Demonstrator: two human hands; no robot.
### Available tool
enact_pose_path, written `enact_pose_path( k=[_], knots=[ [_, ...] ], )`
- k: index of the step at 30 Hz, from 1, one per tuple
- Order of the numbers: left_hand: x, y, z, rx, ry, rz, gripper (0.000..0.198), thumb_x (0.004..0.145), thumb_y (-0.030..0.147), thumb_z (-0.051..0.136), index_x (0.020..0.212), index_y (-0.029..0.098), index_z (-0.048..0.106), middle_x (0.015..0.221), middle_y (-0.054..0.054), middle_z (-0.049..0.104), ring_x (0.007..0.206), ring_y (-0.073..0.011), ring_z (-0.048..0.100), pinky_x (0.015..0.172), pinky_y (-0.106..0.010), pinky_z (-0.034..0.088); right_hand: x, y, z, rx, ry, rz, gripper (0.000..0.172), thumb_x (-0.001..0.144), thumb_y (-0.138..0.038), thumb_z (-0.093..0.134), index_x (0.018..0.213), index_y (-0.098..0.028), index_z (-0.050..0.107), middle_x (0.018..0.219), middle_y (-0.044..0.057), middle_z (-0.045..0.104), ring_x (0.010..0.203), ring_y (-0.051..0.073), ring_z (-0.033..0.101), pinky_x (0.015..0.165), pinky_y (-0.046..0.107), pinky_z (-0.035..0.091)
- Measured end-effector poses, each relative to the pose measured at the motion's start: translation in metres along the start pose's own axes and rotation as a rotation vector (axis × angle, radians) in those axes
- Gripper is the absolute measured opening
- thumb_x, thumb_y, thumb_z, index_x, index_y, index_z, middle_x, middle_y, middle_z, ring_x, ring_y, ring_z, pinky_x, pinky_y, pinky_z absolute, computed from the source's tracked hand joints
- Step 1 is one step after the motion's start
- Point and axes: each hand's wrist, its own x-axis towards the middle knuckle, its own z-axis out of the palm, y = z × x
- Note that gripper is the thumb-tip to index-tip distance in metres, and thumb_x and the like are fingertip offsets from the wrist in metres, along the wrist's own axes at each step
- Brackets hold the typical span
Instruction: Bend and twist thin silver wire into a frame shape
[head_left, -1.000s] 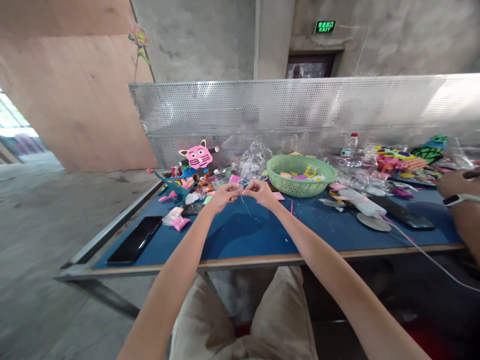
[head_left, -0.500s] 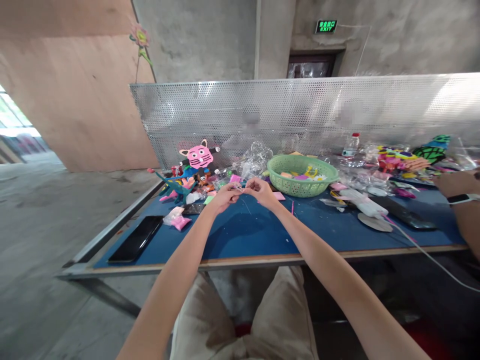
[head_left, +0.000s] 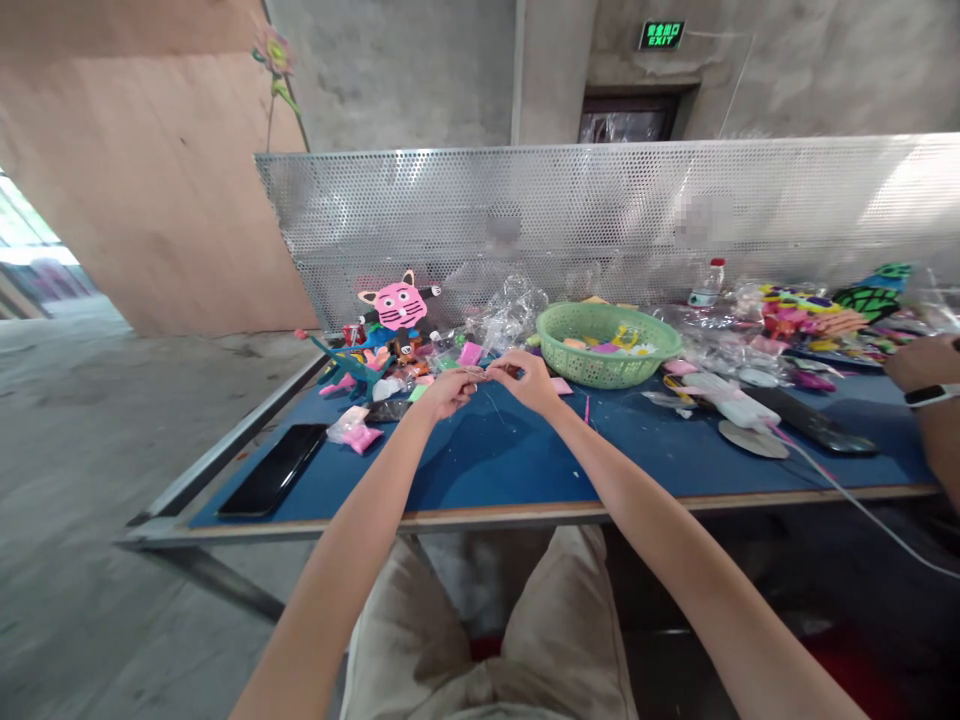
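Both my hands meet over the middle of the blue table (head_left: 495,460). My left hand (head_left: 448,390) is pinched closed, fingertips touching those of my right hand (head_left: 529,378), which is also pinched. Between them runs a thin pale thread or wire (head_left: 491,402) that hangs down toward the tabletop. What else the fingers pinch is too small to make out. Just behind my hands lie small pink foam pieces (head_left: 471,353) and crumpled clear plastic bags (head_left: 510,315).
A green basket (head_left: 607,345) of craft bits stands right of my hands. A pink cat figure (head_left: 399,305) and a toy pile sit at back left, a black phone (head_left: 274,482) near the left edge. Another person's arm with a watch (head_left: 926,393) rests at far right, beside a glue gun (head_left: 731,408).
My hands stay pinched together on the thread and have barely shifted. The camera tilted slightly, so the table sits a little lower and farther left in view.
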Motion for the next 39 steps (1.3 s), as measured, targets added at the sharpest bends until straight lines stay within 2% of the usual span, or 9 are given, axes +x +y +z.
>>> enact_pose_path(
  k=[4,10,14,17,21,29,34,39],
  knots=[
    [-0.002,0.0,0.001,0.04,0.07,0.027,0.014,0.067,0.007,0.076,0.075,0.012,0.066,0.055,0.005,0.049,0.039,-0.0006,0.035,0.037,-0.014,0.013,0.0,0.002,0.002,0.028,-0.066,-0.046,0.024,0.089,-0.042,0.067,0.084,-0.021,0.075,0.079,0.003,0.067,0.069,0.015,0.057,0.065,0.028,0.044],
    [-0.004,0.001,0.002,0.144,0.096,0.094,0.021,0.064,0.017,0.08,0.078,0.012,0.065,0.052,0.004,0.052,0.04,-0.0029,0.037,0.04,-0.017,0.017,0.001,0.0,0.003,0.014,-0.155,-0.082,0.024,0.09,-0.043,0.065,0.086,-0.021,0.075,0.082,0.003,0.066,0.073,0.015,0.058,0.069,0.028,0.045],
    [-0.005,0.0,0.002,0.224,0.112,0.255,0.029,0.061,0.026,0.081,0.081,0.013,0.066,0.052,0.005,0.051,0.043,-0.0043,0.039,0.043,-0.017,0.023,0.0,0.0,0.003,-0.02,-0.144,-0.08,0.023,0.089,-0.043,0.067,0.087,-0.021,0.072,0.082,0.002,0.064,0.068,0.014,0.053,0.065,0.027,0.043],
    [-0.006,0.0,0.003,0.257,0.108,0.326,0.034,0.059,0.033,0.081,0.083,0.014,0.067,0.055,0.005,0.054,0.045,-0.005,0.04,0.045,-0.018,0.029,0.0,-0.001,0.003,-0.025,-0.148,-0.122,0.024,0.087,-0.044,0.069,0.088,-0.02,0.07,0.083,0.003,0.064,0.071,0.014,0.053,0.067,0.027,0.043],
    [-0.007,0.001,0.005,0.256,0.102,0.366,0.037,0.058,0.037,0.082,0.082,0.014,0.066,0.058,0.004,0.056,0.045,-0.0061,0.042,0.045,-0.019,0.032,0.0,-0.007,0.001,-0.026,-0.15,-0.16,0.025,0.086,-0.045,0.07,0.086,-0.02,0.068,0.083,0.003,0.062,0.074,0.015,0.054,0.07,0.028,0.045],
    [-0.01,0.004,0.009,0.203,0.061,0.478,0.037,0.06,0.037,0.085,0.081,0.015,0.064,0.057,0.005,0.056,0.046,-0.0061,0.044,0.045,-0.018,0.032,-0.001,-0.01,0.005,-0.082,-0.033,-0.188,0.026,0.088,-0.045,0.067,0.081,-0.02,0.067,0.077,0.002,0.06,0.067,0.014,0.051,0.066,0.027,0.043],
    [-0.014,0.005,0.011,0.153,-0.041,0.473,0.038,0.06,0.039,0.086,0.078,0.015,0.064,0.058,0.004,0.055,0.046,-0.0061,0.045,0.046,-0.018,0.031,-0.003,-0.012,0.006,-0.132,-0.023,-0.201,0.027,0.088,-0.046,0.068,0.079,-0.02,0.067,0.066,-0.001,0.056,0.058,0.012,0.048,0.06,0.025,0.039],
    [-0.014,0.005,0.011,0.102,-0.049,0.472,0.038,0.058,0.038,0.088,0.075,0.015,0.063,0.054,0.005,0.05,0.045,-0.005,0.041,0.045,-0.017,0.029,-0.003,-0.018,0.003,-0.156,-0.01,-0.257,0.029,0.091,-0.045,0.064,0.077,-0.019,0.067,0.065,0.0,0.058,0.058,0.012,0.05,0.061,0.025,0.04]
  ],
)
